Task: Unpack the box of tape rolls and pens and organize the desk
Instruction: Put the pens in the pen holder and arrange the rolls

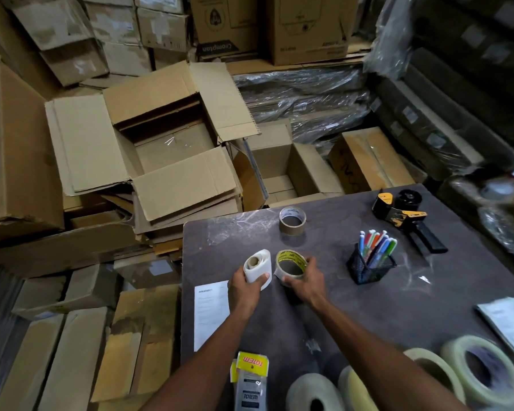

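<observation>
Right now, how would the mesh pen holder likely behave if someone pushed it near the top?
The pen holder looks light and already leans, with tall pens raising its weight, so it would probably tip. Pushed low, it likely slides on the smooth desk.

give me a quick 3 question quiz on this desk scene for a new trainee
1. True or false: the pens stand in the black mesh holder.
2. Which roll does the right hand hold? A) the yellow-printed tape roll B) the brown tape roll C) none
3. Fill in: the left hand holds the white ____.

Key:
1. True
2. A; the brown one sits alone farther back on the desk
3. roll
</observation>
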Motion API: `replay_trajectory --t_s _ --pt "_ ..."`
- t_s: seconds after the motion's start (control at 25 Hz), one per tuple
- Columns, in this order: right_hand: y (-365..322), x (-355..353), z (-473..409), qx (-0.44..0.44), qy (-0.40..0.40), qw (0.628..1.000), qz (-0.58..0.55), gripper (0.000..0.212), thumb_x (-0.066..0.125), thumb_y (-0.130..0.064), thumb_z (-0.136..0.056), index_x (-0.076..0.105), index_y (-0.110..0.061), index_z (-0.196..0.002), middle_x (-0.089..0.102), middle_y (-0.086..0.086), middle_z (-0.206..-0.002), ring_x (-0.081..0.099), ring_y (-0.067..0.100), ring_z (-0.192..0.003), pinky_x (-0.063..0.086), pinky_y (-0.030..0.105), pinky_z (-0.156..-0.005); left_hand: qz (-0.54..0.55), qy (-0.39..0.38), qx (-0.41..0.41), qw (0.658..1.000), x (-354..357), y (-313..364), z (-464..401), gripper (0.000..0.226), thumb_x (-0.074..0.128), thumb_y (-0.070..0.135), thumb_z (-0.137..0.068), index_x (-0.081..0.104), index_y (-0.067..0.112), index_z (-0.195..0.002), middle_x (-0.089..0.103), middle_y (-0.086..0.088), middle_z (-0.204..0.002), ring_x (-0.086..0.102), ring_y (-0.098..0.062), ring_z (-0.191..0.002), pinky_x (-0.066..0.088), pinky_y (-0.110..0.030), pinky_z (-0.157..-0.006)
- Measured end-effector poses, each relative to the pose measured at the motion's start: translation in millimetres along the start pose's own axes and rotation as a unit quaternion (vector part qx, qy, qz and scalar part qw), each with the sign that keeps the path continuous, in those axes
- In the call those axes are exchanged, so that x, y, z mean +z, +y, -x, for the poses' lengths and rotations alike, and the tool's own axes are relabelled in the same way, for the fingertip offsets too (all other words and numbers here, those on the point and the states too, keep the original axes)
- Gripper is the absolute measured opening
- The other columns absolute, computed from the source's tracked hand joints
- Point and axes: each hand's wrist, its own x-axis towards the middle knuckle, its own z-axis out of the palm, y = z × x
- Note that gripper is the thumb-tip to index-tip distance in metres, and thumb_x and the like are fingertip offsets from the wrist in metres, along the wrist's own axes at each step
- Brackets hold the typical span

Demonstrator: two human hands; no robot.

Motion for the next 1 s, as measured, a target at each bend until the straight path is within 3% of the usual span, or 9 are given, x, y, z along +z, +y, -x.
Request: replay_trajectory --t_s 0.2,0.44,0.8,1.0 --pt "11.4 -12.3 1.9 0.008 0.025 1.0 -0.004 0.078 0.088 -0.052 -0.06 0.046 -0.018 -0.117 0.067 0.007 -0.117 0.064 0.025 -0.104 0.051 0.031 -0.084 0.004 -0.025 0.007 1.0 12.8 0.9 9.2 0.053 0.082 0.025 -0.077 0.063 0.016 -0.125 0.068 0.0 -0.116 0.061 -0.017 -0.1 0.048 -0.027 -0.083" --pt "13.6 -16.4 2.6 0.012 0.027 1.0 -0.006 0.075 0.09 -0.042 -0.06 0.047 -0.017 -0.116 0.067 0.007 -0.116 0.064 0.025 -0.104 0.048 0.028 -0.082 0.025 -0.053 0.008 0.998 20.6 -2.1 9.4 0.047 0.085 0.014 -0.073 0.067 0.013 -0.117 0.071 -0.003 -0.11 0.065 -0.017 -0.095 0.051 -0.028 -0.08" --pt "12.3 -17.0 6.3 0.008 0.025 1.0 0.003 0.078 0.088 -0.042 -0.063 0.048 -0.015 -0.124 0.066 0.008 -0.122 0.063 0.026 -0.109 0.051 0.033 -0.089 0.017 -0.062 0.023 0.998 23.6 -10.8 6.6 0.052 0.087 0.019 -0.071 0.067 0.016 -0.119 0.071 0.004 -0.11 0.066 -0.013 -0.097 0.051 -0.019 -0.078" --pt "12.1 -18.1 6.2 0.009 0.015 1.0 0.013 0.086 0.086 -0.047 -0.064 0.044 -0.015 -0.132 0.063 0.009 -0.129 0.06 0.027 -0.115 0.052 0.039 -0.095 0.017 -0.061 0.013 0.998 26.2 -17.0 3.6 0.053 0.087 0.022 -0.071 0.067 0.019 -0.12 0.072 0.003 -0.112 0.067 -0.014 -0.099 0.055 -0.028 -0.083"
